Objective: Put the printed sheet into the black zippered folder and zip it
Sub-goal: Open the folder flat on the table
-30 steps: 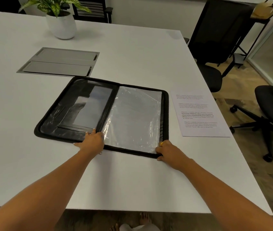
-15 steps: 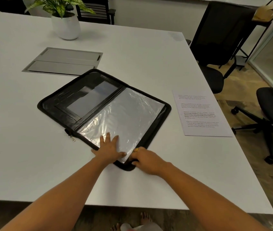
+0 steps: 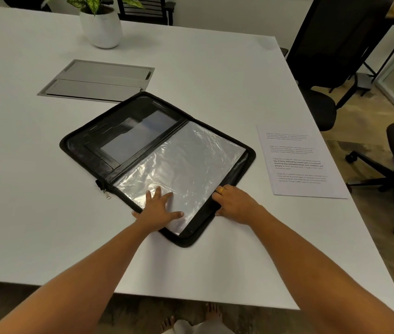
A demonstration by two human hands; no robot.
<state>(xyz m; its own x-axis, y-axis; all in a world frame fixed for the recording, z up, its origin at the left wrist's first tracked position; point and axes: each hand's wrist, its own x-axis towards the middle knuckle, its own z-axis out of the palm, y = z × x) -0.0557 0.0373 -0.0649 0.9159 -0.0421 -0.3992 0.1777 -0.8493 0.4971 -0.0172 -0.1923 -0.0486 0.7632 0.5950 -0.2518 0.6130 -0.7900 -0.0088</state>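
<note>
Tabletop (image 3: 46, 225), white, carrying every item below.

Hatch (image 3: 97, 80), grey, two flaps, set into the surface at eleven o'clock from the folder, just beside its far corner.

Potted plant (image 3: 100, 27), white pot, beyond the hatch, near the far edge.

Black zippered folder (image 3: 90, 150), centre, lying open and flat, turned at an angle; pockets on the left half, clear plastic sleeve (image 3: 191, 160) on the right half. Zipper pull (image 3: 107, 194) hangs off its nine o'clock edge.

Left hand (image 3: 158, 208), fingers spread, pressing flat on the sleeve's near corner.

Right hand (image 3: 234, 203), ringed, fingers curled onto the folder's black border at four o'clock.

Printed sheet (image 3: 299, 162), at three o'clock from the folder, flat, not touching it, near the tabletop's right edge.

Office chairs (image 3: 323, 56), black, on the floor off the right side.
</note>
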